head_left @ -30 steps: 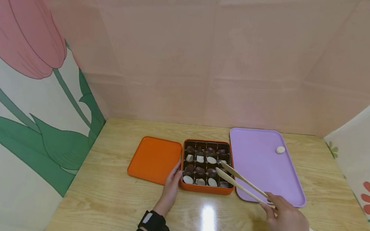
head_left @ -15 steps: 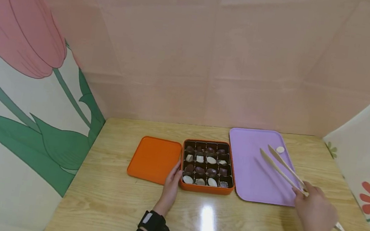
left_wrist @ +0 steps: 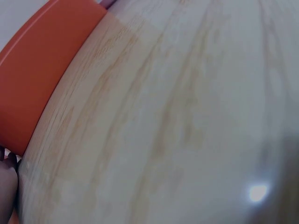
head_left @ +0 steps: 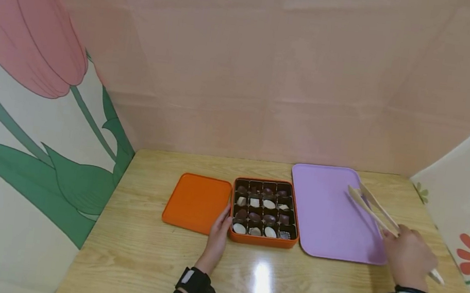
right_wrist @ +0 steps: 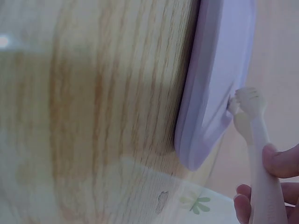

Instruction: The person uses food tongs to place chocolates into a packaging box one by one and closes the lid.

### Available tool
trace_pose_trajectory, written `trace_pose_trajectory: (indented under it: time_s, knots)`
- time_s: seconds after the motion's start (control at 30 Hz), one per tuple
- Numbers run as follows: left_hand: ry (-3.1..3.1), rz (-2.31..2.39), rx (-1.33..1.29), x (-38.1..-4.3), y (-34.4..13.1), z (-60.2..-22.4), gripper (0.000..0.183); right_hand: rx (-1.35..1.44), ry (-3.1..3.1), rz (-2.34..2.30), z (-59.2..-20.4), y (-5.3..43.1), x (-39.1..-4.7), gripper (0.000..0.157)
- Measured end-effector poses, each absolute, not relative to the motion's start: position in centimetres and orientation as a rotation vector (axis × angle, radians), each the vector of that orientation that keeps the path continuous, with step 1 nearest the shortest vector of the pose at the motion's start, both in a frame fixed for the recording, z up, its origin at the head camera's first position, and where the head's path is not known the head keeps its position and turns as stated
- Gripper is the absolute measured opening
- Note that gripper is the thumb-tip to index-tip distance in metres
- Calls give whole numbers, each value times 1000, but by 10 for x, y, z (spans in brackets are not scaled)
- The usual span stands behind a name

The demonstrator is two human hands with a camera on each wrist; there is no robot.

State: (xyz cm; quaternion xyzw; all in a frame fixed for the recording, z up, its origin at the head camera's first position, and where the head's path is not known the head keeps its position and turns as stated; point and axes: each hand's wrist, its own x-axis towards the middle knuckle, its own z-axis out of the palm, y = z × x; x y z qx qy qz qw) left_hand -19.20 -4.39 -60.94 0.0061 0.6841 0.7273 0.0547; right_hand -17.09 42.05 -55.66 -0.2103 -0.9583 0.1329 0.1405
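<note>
My right hand [head_left: 410, 256] holds cream-coloured tongs [head_left: 374, 210], thumb on one side and fingers on the other. Over the upper right of the purple tray [head_left: 321, 235], the tong tips come together where a white piece lay. That piece cannot be made out clearly behind them. My left hand [head_left: 216, 239] rests with extended fingers against the left side of an orange box [head_left: 263, 241]. Inside the box, a dark divided insert holds brown chocolates [head_left: 269, 218] and white chocolates [head_left: 269, 204], one to a compartment. In the right wrist view the tongs [right_wrist: 264, 172] reach over the tray [right_wrist: 196, 126].
An orange lid [head_left: 197, 203] lies flat just left of the box. The wooden table [head_left: 138, 252] ends at a pink cloth backdrop [head_left: 224, 91], with flower-printed cloth on both sides. The tray stands right beside the box.
My right hand has carried the tongs from the box rightward over the tray, and their tips have closed in around the white piece's spot. My left hand stays at the box.
</note>
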Motion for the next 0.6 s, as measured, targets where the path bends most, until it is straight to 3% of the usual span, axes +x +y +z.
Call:
trace_pose_trajectory:
  time_s: [0.6]
  knots:
    - [2063,2205,7,-191,-45,-608,50,-594,-2829,396,-561,421,-167,35]
